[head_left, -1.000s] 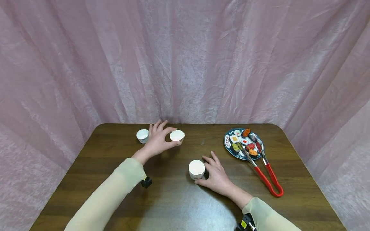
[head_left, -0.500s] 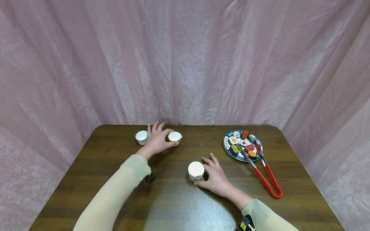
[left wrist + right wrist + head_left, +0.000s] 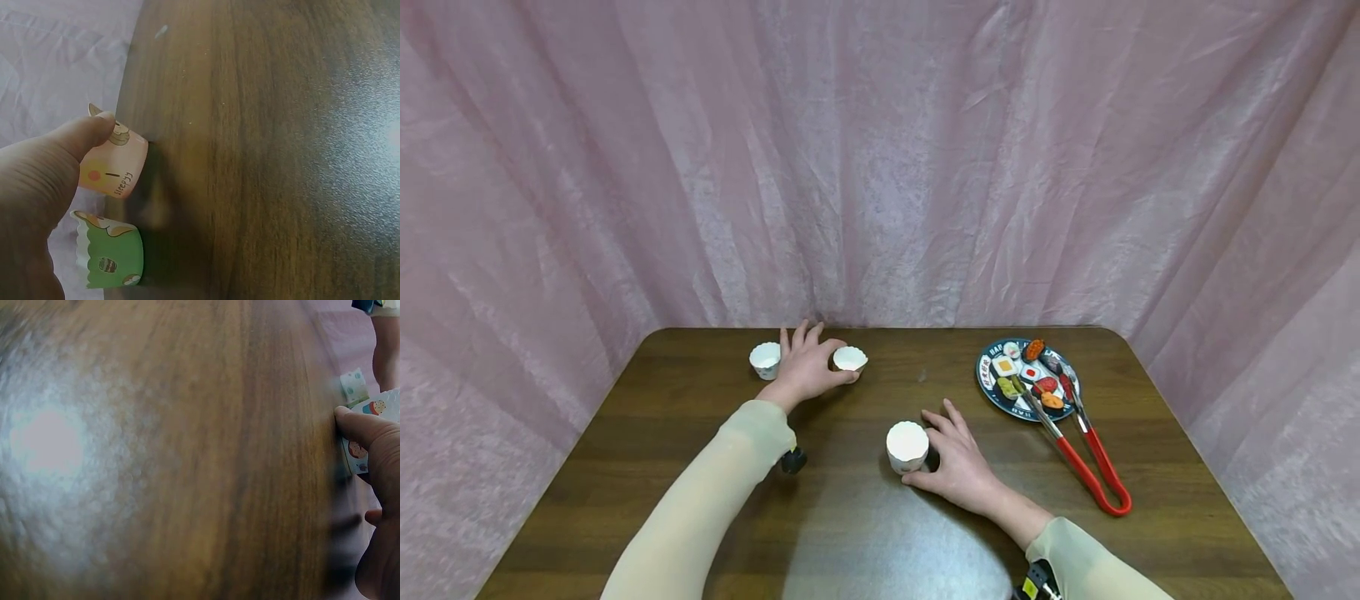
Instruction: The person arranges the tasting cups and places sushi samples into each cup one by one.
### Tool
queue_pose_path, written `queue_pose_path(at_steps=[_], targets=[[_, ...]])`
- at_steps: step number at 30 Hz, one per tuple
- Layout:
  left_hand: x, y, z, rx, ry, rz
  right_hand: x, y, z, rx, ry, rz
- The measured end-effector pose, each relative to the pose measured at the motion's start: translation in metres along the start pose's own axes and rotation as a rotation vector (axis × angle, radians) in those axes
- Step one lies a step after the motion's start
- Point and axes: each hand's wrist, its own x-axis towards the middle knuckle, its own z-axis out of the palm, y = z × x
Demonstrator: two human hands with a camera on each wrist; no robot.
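Near the far edge of the table, my left hand (image 3: 805, 371) pinches a paper baking cup (image 3: 850, 359) between thumb and forefinger. In the left wrist view this cup is pink (image 3: 128, 164), marked "Sleepyy", with its base at or very near the tabletop. Just left of the hand stands another paper cup, green outside (image 3: 115, 256), white inside (image 3: 765, 357). My right hand (image 3: 961, 467) holds a third paper cup (image 3: 907, 446), upright at mid-table, thumb at the near side and forefinger at its right. Cupcake pictures decorate this pale cup (image 3: 358, 464).
A round blue-rimmed plate (image 3: 986, 392) at the right carries several toy-like sushi pieces (image 3: 1004, 367). Red-handled tongs (image 3: 1093, 471) lean with their tips on the plate and handle on the wooden table (image 3: 625, 500). A pink curtain (image 3: 880, 167) hangs behind the far edge.
My left hand has shifted slightly left and down with its cup, closer to the other far cup. The right hand keeps its hold on its cup in place. The head view has tilted a little.
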Motion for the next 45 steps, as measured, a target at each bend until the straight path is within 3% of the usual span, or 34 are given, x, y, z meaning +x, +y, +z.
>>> queue_pose_path(at_steps=[11,27,45], targets=[[0.007,-0.001,0.002,0.013,-0.027,-0.035,-0.001,0.0,-0.001,-0.002,0.004,-0.015],[0.007,0.0,0.003,0.011,-0.023,-0.06,-0.001,0.001,0.001,-0.012,0.005,-0.011],[0.0,-0.001,-0.018,-0.083,0.063,0.004,0.0,0.002,0.001,-0.014,0.002,-0.01]])
